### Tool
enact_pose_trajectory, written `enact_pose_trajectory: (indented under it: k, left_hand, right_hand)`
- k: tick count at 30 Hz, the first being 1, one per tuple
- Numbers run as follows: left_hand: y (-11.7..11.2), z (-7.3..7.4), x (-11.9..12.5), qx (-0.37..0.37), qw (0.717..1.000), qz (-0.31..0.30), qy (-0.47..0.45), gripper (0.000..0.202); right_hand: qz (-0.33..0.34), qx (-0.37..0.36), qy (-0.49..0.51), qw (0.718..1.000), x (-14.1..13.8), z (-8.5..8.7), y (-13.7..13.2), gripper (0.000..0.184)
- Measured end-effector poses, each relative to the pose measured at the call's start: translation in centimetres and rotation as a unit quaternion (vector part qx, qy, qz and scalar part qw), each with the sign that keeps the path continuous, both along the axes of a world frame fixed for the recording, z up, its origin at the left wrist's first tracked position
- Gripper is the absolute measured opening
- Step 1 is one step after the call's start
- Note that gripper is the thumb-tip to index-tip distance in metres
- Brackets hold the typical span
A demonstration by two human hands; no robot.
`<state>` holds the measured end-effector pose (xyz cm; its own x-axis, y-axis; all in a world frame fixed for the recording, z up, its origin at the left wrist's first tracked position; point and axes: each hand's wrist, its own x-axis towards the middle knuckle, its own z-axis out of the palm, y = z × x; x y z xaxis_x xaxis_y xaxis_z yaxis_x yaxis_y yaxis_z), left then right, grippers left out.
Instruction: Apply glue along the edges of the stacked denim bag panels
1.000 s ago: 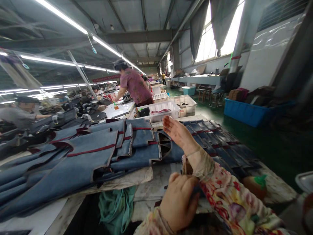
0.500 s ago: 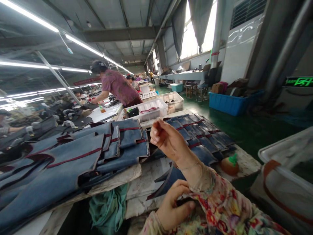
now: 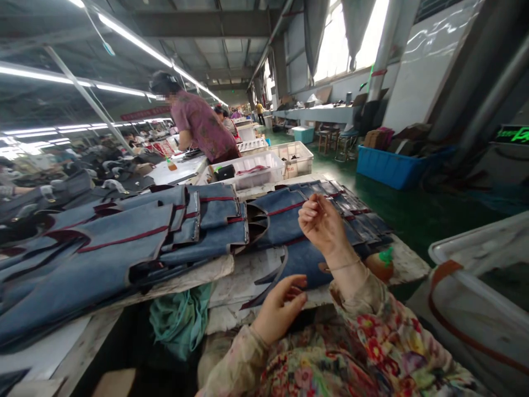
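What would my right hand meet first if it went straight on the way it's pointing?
Your right hand would probably meet the blue pieces just beyond it first, though depth is unclear and it might pass above them toward the white bin.

No wording, brand or number can be read for certain. Well to the right of the right hand and higher up, a lit sign shows bright green marks on a dark panel; the view's edge cuts it off, and its small characters at the left are blurred. Far beyond the hand, to its left, a red banner carries pale lettering too small to read. Beyond the hand, slightly left, a whitish crate bears faint reddish marks, also illegible.
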<state>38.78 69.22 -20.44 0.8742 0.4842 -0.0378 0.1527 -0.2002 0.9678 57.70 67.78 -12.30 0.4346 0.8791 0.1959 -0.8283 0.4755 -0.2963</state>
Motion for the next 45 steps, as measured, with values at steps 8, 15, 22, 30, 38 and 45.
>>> enact_pose_trajectory:
  k: [8,15,22,30,38,45]
  left_hand:
    - [-1.2,1.5,3.2,-0.156,0.981,-0.021,-0.111,0.05]
    - [-2.4,1.1,2.5,-0.152,0.979,0.026,-0.136,0.039]
    - [-3.7,2.8,1.9,-0.183,0.976,0.01,-0.119,0.038]
    - [-4.9,2.9,2.6,-0.182,0.979,0.003,-0.097,0.032]
    - [-2.9,2.0,2.3,0.105,0.993,-0.017,0.045,0.013]
    - [-0.1,1.6,1.9,0.199,0.976,0.01,0.087,0.012]
  right_hand:
    - [0.03,0.019,-0.021,0.999,-3.0,0.8,-0.2,0.026]
    - [-0.133,-0.076,-0.219,0.964,-3.9,-1.6,1.6,0.027]
    - [-0.284,-0.114,-0.502,0.809,-4.7,-2.9,1.9,0.03]
    - [-0.36,-0.107,-0.647,0.663,-3.9,-4.2,1.3,0.022]
    - [-0.221,-0.199,-0.567,0.768,-2.3,-5.7,2.6,0.028]
    - [-0.227,-0.218,-0.617,0.721,-0.7,-8.4,4.8,0.025]
